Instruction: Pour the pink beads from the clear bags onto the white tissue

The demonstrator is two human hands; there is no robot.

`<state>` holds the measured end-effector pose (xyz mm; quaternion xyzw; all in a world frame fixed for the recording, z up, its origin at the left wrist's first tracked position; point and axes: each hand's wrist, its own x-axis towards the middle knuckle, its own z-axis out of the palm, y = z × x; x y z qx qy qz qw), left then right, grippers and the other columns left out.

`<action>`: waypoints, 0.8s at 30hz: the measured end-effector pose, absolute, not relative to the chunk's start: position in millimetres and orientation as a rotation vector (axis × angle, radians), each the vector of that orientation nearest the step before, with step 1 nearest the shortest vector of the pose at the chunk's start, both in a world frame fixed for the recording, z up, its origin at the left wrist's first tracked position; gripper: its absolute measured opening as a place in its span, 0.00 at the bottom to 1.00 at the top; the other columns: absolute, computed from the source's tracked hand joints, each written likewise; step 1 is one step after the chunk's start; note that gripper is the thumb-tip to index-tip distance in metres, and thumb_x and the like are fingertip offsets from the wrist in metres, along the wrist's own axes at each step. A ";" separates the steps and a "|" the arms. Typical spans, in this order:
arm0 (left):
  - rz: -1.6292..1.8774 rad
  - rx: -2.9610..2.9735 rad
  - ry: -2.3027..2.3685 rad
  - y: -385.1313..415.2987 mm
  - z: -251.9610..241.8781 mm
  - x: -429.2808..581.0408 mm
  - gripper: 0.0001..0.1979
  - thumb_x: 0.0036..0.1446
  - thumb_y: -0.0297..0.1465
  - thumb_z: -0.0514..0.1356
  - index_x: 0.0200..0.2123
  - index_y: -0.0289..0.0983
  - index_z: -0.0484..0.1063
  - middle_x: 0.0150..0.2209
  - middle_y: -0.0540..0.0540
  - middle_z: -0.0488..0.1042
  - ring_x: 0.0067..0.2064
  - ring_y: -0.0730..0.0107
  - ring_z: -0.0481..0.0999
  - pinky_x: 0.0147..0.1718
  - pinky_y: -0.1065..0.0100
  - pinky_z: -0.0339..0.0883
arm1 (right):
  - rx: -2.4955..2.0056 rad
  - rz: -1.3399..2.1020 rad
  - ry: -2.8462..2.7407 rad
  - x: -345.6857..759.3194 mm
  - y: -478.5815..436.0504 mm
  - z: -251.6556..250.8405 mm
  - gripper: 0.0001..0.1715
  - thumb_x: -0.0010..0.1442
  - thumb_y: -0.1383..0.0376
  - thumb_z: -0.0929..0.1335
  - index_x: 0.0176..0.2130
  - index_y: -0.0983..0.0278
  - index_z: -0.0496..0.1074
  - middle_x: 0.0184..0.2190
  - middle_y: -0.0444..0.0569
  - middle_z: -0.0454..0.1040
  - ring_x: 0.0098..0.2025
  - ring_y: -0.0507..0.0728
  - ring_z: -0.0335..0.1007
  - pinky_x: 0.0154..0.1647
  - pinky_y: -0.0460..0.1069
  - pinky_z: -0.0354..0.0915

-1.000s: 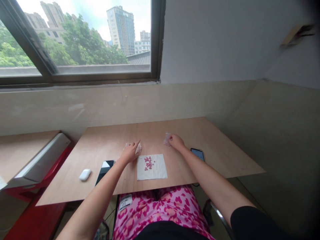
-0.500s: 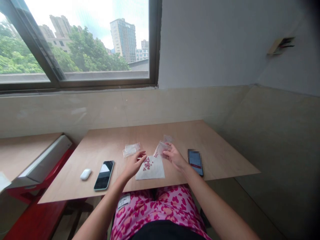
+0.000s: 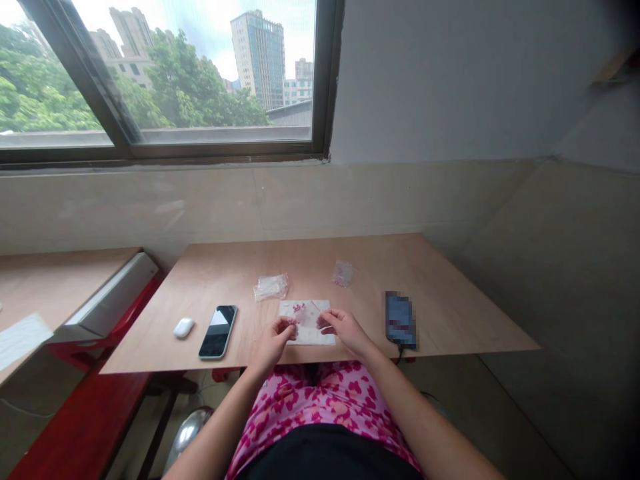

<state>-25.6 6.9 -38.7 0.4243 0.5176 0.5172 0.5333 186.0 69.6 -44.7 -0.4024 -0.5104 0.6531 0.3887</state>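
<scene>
pink beads [image 3: 299, 309] on white sheet [image 3: 320, 333], hands [image 3: 273, 345] [image 3: 347, 332] pinching something unclear, plywood desk [image 3: 360, 267] under window [image 3: 200, 80]

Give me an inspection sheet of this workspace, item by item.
Surface: light plywood tabletop, flat.
Job's things: white square sheet with small pink-red beads on it; two small clear plastic bags lie beyond it, apart from each other.
Clutter: black smartphone, small white oval case, pixelated phone.
Hands: left hand and right hand rest at the sheet's near edge, fingers turned toward each other; anything held is too small to tell.
Cables: black cable runs from the pixelated phone over the table edge.
Surroundings: window showing trees and high-rise buildings; red bench at left.
</scene>
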 end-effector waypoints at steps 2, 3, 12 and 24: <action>1.214 1.055 1.266 10.0 -38.7 -30.2 0.13 0.54 0.39 0.66 0.36 0.35 0.76 0.33 0.47 0.75 0.35 0.67 0.74 0.38 0.68 0.67 | -1.038 1.643 -1.363 187.3 70.2 -48.8 0.26 0.54 0.44 0.75 0.32 0.66 0.78 0.30 0.49 0.77 0.34 0.56 0.74 0.39 0.52 0.71; 1.204 1.073 1.276 11.9 -39.0 -31.8 0.14 0.54 0.40 0.66 0.37 0.35 0.76 0.33 0.47 0.75 0.35 0.67 0.73 0.37 0.68 0.67 | -1.041 1.639 -1.377 187.8 70.7 -50.7 0.26 0.54 0.45 0.75 0.34 0.66 0.79 0.29 0.48 0.77 0.33 0.56 0.74 0.39 0.52 0.71; 1.251 1.074 1.294 24.8 -46.9 -35.5 0.23 0.56 0.41 0.64 0.52 0.36 0.71 0.33 0.48 0.72 0.33 0.68 0.73 0.35 0.68 0.67 | -1.018 1.847 -1.365 188.5 72.9 -46.9 0.29 0.52 0.45 0.76 0.39 0.67 0.79 0.36 0.55 0.82 0.34 0.58 0.79 0.40 0.53 0.72; 1.248 1.360 1.453 13.4 -37.2 -29.5 0.19 0.59 0.42 0.64 0.50 0.40 0.69 0.45 0.43 0.74 0.46 0.62 0.75 0.43 0.64 0.69 | -0.856 1.945 -1.274 185.2 59.9 -35.6 0.19 0.50 0.54 0.80 0.30 0.65 0.75 0.28 0.46 0.77 0.30 0.53 0.71 0.37 0.49 0.67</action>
